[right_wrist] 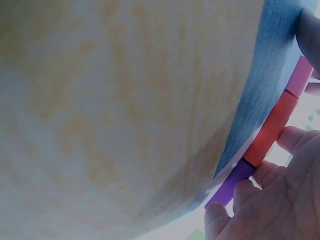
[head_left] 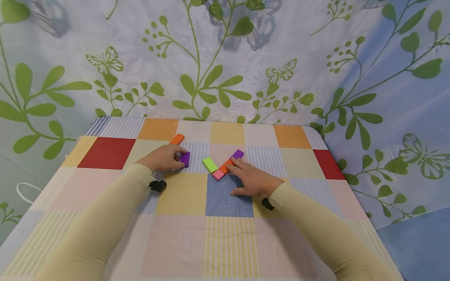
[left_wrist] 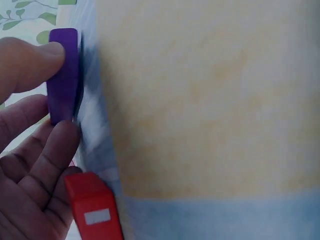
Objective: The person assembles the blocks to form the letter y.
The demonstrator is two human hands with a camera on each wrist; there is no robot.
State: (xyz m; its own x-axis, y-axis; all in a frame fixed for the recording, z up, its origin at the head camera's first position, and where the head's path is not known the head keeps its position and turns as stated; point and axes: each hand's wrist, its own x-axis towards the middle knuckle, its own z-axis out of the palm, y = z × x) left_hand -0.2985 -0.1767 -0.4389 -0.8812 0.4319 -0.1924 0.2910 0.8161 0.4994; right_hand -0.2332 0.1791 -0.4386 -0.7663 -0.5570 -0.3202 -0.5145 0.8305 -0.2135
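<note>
My left hand [head_left: 175, 158] pinches a purple block [head_left: 184, 159] lying on the patchwork tablecloth [head_left: 225, 234]; in the left wrist view thumb and fingers [left_wrist: 47, 60] clasp the purple block [left_wrist: 64, 75], with an orange block [left_wrist: 92, 207] close by. That orange block [head_left: 177, 139] lies just beyond the hand. My right hand [head_left: 246, 177] rests with straight fingers against a diagonal row: pink block [head_left: 218, 174], orange block [head_left: 225, 166], purple block [head_left: 238, 154]. The right wrist view shows the same pink [right_wrist: 300, 77], orange [right_wrist: 272, 130] and purple [right_wrist: 231, 184] blocks. A green block [head_left: 210, 164] lies left of the row.
A leaf-and-butterfly curtain [head_left: 225, 58] hangs right behind the table's far edge. The table drops off at the left and right sides. A white loop [head_left: 24, 191] shows beyond the left edge.
</note>
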